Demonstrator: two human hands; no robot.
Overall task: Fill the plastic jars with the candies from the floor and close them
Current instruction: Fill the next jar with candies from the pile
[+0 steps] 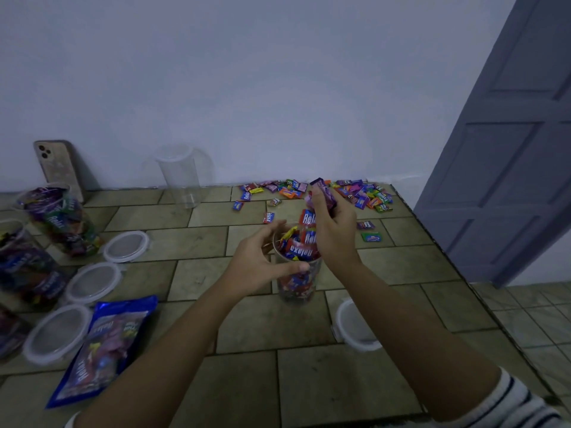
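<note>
The filling step is in hand, and it looks near its end for this jar. The clear plastic jar (297,285) stands on the tan tiled floor (247,322) in front of the person, heaped with wrapped sweets above its rim.

The right hand (335,233) hovers just over the mouth, its grip curled tight round a handful of purple and pink wrapped candies (323,194). Red wrappers show just below the palm; I cannot tell whether they are held or lie on the heap. The left hand (259,264) steadies the jar. Its grip is wrapped about the upper wall, with the thumb lying across the front and the fingers curving round the far side by the rim.

The next move probably calls for letting the handful go squarely over the mouth. The heap would then need pressing down, since it seems to stand too high for a lid. After that, the round white-rimmed lid (355,325) lying on the floor near the jar, to its right, would have to be fetched and pressed on.

Loose candies (364,196) lie scattered along the foot of the white wall (278,103) beyond. An empty clear jar (182,177) stands there too, so more filling likely remains. At the left stand filled jars (61,220), with three more lids lying on the floor beside them.
</note>
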